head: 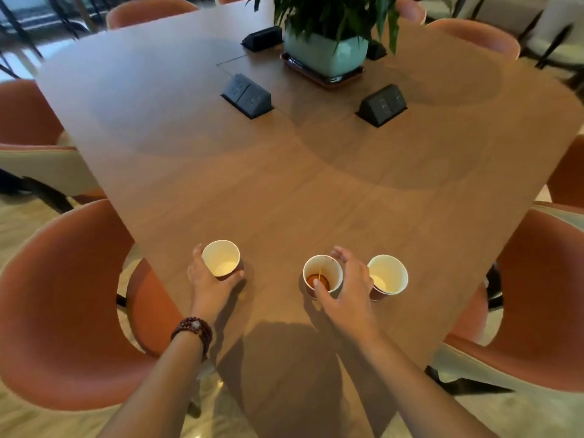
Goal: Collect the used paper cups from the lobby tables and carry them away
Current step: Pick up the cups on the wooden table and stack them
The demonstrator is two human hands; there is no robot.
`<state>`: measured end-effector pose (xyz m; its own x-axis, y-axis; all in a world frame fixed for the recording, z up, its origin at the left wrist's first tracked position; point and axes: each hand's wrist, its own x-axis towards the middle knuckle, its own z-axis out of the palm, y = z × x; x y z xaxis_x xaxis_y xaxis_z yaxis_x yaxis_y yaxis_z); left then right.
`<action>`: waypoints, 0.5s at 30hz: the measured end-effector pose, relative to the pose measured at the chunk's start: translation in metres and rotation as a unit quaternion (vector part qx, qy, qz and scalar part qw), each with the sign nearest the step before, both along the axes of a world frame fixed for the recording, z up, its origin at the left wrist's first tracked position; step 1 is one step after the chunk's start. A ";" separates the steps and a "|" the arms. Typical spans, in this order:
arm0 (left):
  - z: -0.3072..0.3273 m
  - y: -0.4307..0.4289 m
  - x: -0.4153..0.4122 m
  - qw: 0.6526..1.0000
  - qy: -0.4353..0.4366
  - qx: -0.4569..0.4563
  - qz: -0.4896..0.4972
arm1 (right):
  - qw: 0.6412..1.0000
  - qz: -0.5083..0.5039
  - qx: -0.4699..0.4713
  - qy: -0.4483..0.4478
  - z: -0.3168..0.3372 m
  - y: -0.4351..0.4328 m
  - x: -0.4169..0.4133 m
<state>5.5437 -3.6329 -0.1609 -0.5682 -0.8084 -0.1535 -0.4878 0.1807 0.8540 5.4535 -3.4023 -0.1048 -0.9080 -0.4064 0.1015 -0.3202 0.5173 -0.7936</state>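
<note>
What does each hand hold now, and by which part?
The left hand grips the left cup by its side wall. The right hand curves round the middle cup, thumb at the rim; a hold cannot be told.

You face a matt wood-grain tabletop; its cups are smooth white paper, the upper-centre pot glossy, the socket boxes matt black plastic.

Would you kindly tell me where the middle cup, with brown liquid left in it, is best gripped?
Grip the middle cup round its side wall below the rim, from the right, where the right hand is poised. It stands upright with liquid inside, so hold it level.
</note>
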 end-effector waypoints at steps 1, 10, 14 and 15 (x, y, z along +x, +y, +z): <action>-0.001 -0.001 -0.001 1.000 -0.001 0.003 -0.003 | 1.000 -0.002 0.000 0.002 0.000 0.000 0.001; 0.003 0.006 -0.009 1.000 0.026 0.004 0.009 | 1.000 -0.006 -0.004 -0.001 0.001 0.010 -0.001; 0.032 0.028 -0.019 0.998 0.070 -0.009 -0.007 | 1.000 -0.008 0.004 0.001 0.002 0.017 -0.004; 0.041 0.036 -0.022 0.996 0.082 -0.014 -0.016 | 1.000 -0.011 0.004 0.000 0.002 0.018 -0.005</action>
<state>5.5217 -3.5965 -0.1198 -0.6091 -0.7924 -0.0344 -0.3364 0.2188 0.9159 5.4484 -3.3840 -0.1031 -0.9170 -0.3867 0.0979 -0.3081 0.5307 -0.7896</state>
